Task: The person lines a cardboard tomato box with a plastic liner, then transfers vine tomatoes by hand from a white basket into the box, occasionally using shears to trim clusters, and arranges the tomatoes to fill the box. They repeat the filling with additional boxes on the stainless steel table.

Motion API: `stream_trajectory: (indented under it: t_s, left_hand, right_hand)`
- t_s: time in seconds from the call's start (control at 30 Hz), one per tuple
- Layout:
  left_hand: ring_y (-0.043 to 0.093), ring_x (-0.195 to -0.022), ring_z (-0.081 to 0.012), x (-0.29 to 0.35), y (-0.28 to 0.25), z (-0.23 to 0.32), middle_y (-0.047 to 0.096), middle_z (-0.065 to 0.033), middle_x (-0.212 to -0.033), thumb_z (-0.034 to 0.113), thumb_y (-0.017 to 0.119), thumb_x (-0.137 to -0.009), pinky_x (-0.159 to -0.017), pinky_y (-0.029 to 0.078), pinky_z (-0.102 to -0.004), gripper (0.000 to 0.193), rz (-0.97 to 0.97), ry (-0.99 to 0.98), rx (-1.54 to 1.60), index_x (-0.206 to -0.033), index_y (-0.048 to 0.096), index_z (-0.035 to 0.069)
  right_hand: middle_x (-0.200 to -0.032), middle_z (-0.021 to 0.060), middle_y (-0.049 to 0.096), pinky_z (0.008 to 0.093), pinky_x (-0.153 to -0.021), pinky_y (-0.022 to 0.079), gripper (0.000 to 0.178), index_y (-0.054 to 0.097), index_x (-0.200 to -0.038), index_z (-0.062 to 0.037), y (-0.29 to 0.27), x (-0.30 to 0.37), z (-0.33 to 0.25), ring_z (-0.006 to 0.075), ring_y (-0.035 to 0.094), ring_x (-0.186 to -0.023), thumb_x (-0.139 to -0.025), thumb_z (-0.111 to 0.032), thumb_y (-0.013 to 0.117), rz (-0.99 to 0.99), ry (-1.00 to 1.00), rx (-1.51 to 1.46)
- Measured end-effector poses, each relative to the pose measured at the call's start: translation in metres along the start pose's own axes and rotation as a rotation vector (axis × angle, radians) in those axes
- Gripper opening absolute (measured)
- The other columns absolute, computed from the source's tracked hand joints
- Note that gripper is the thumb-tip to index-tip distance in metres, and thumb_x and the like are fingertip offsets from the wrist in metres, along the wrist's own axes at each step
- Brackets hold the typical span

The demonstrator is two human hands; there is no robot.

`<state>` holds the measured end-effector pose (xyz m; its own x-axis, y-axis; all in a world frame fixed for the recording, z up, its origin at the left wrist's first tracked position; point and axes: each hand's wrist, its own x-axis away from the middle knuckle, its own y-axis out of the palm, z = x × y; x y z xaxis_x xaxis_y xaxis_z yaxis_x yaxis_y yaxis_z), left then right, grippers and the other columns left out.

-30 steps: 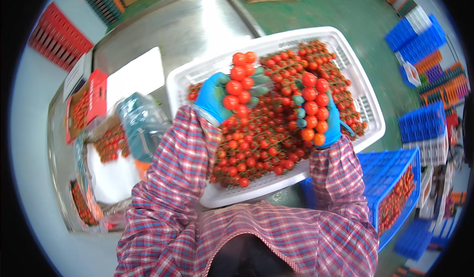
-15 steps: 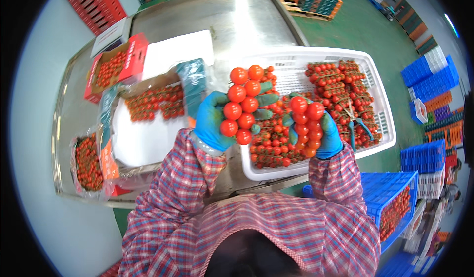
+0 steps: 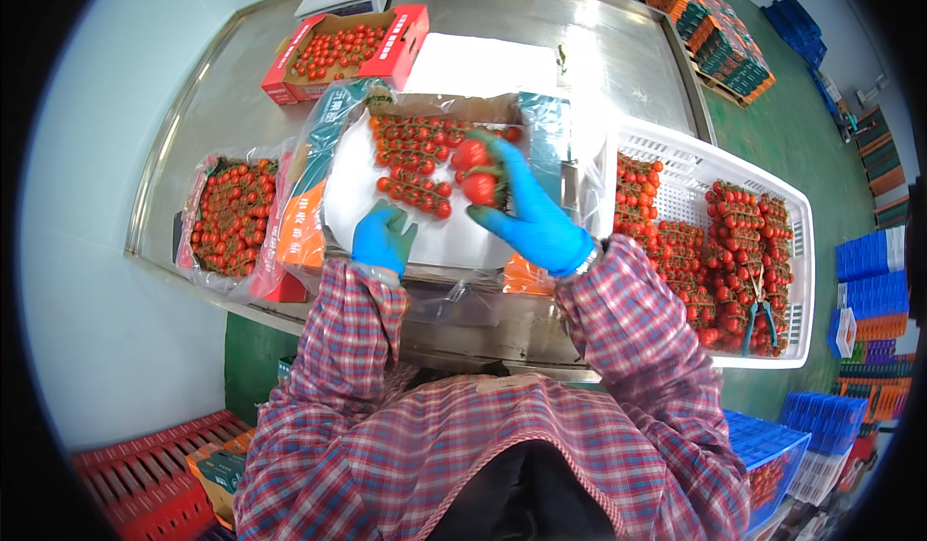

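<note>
A cardboard box (image 3: 307, 229) lined with white paper and clear film stands on the metal table in front of me, with trusses of cherry tomatoes (image 3: 417, 138) in its far part. Closer to me in the same box lies a short truss (image 3: 415, 194). My left hand (image 3: 383, 239), blue-gloved with green fingertips, is at the box's near left side; its fingers are a little apart and hold nothing. Over the right half of the box, my right hand (image 3: 529, 215) grips a truss of cherry tomatoes (image 3: 477, 172), partly hidden by its fingers.
Right of the box, a white crate (image 3: 803, 251) holds more trusses, with teal-handled snips (image 3: 759, 315) on top. A filmed box of tomatoes (image 3: 233, 216) is at left and a red box (image 3: 409, 47) behind. Blue crates (image 3: 768, 444) stand at lower right.
The view has turned left, and both hands have moved from the white crate to the lined box. My left hand has let go of its truss; the right still holds one.
</note>
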<state>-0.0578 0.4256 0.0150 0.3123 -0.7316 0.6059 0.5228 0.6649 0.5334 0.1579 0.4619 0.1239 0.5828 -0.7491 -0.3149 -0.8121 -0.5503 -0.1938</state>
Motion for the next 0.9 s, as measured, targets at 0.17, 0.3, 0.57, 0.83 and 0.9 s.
stream_trajectory:
  t_s: [0.17,0.3,0.57,0.83,0.9]
  left_hand:
    - [0.052,-0.098,-0.0311,-0.001,0.0,0.029,0.051,-0.0134,-0.103,0.018,0.067,-0.072,-0.083,0.044,-0.039,0.046,-0.442,1.036,-1.773,-0.113,0.051,0.008]
    - [0.058,-0.086,-0.0334,-0.044,0.037,0.026,0.056,-0.0141,-0.094,0.029,0.072,-0.068,-0.07,0.047,-0.0443,0.043,-0.475,0.996,-2.179,-0.101,0.052,0.009]
    - [0.057,-0.085,-0.03,-0.038,0.069,0.018,0.053,-0.0123,-0.093,0.027,0.071,-0.071,-0.065,0.048,-0.0417,0.045,-0.312,0.923,-2.312,-0.106,0.05,0.009]
    - [0.051,-0.107,-0.0344,-0.048,0.106,-0.019,0.051,-0.0191,-0.121,0.019,0.071,-0.072,-0.088,0.044,-0.041,0.06,-0.676,1.126,-2.244,-0.126,0.047,0.011]
    - [0.052,-0.107,-0.035,-0.057,0.119,-0.021,0.049,-0.0192,-0.125,0.017,0.07,-0.073,-0.09,0.043,-0.0415,0.058,-0.655,1.193,-2.243,-0.126,0.048,0.008]
  right_hand:
    - [-0.107,0.0188,0.053,0.0409,-0.074,0.051,0.044,0.044,-0.119,-0.0078,0.022,-0.028,0.062,0.0352,0.059,-0.094,-0.079,-0.012,0.06,-0.593,0.314,1.071]
    - [-0.077,0.0105,0.063,0.0374,-0.066,0.05,0.008,0.064,-0.079,-0.0095,0.03,-0.05,0.082,0.0254,0.064,-0.08,-0.078,-0.016,0.06,-0.21,0.339,1.365]
    - [-0.083,0.0159,0.059,0.0428,-0.071,0.047,0.016,0.06,-0.091,-0.0079,-0.158,0.013,0.063,0.0324,0.06,-0.081,-0.076,-0.012,0.056,0.361,0.306,1.153]
    - [-0.104,0.0164,0.062,0.0424,-0.077,0.05,0.028,0.061,-0.105,-0.009,-0.269,0.016,0.205,0.0293,0.062,-0.092,-0.084,-0.023,0.051,0.136,0.879,1.014]
    - [-0.103,0.0185,0.062,0.0446,-0.075,0.051,0.027,0.063,-0.101,-0.0079,-0.283,0.009,0.224,0.0309,0.063,-0.09,-0.083,-0.024,0.05,0.211,0.916,1.001]
